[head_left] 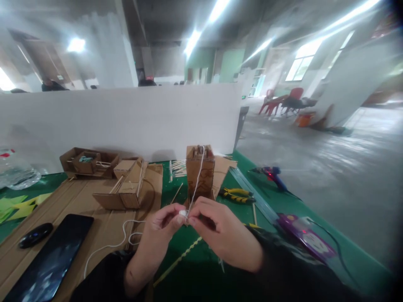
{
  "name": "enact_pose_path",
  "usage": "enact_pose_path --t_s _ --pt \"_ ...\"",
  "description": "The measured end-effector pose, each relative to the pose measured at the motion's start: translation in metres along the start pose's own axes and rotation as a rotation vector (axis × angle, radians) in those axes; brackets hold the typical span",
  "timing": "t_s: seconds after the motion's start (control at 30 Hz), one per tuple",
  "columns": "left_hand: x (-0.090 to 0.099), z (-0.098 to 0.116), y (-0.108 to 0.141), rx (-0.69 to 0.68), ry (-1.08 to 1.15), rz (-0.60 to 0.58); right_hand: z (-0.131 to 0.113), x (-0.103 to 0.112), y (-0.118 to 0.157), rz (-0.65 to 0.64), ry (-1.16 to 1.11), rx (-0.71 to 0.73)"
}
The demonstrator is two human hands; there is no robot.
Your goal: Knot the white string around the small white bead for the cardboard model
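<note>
Between the fingertips of my left hand is a small white piece, too small to name for certain. My right hand pinches a white string just beside it. The string runs up from my fingers to the top of an upright cardboard box, where it passes over the top edge. A loose length of white cord curls on the cardboard left of my left wrist. The fingertips of both hands nearly meet in front of the box.
Cardboard models sit on a cardboard sheet at left, near a phone and a mouse. Pliers, glue sticks, a glue gun and a purple power strip lie right. A white partition stands behind.
</note>
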State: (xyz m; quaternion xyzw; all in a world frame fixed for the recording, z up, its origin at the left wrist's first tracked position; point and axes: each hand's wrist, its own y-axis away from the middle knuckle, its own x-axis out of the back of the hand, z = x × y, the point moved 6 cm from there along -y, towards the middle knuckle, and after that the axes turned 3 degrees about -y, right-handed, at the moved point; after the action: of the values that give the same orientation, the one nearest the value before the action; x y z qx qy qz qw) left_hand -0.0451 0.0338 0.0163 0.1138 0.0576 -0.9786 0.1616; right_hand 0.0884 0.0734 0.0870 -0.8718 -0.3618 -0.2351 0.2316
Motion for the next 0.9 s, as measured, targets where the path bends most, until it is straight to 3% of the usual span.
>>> enact_pose_path --t_s 0.4,0.57,0.73,0.9 --pt "-0.001 -0.018 0.007 0.107 0.080 -0.058 0.017 0.000 -0.002 -0.005 -0.077 0.002" --pt "-0.011 -0.013 0.011 0.155 0.156 -0.157 0.026 -0.003 -0.005 -0.086 -0.157 0.049" --pt "-0.024 -0.012 0.021 0.339 0.200 -0.294 0.037 -0.006 -0.008 -0.123 -0.209 0.033" --pt "-0.022 -0.015 0.023 0.286 0.076 -0.293 0.044 -0.009 -0.010 -0.118 -0.173 0.019"
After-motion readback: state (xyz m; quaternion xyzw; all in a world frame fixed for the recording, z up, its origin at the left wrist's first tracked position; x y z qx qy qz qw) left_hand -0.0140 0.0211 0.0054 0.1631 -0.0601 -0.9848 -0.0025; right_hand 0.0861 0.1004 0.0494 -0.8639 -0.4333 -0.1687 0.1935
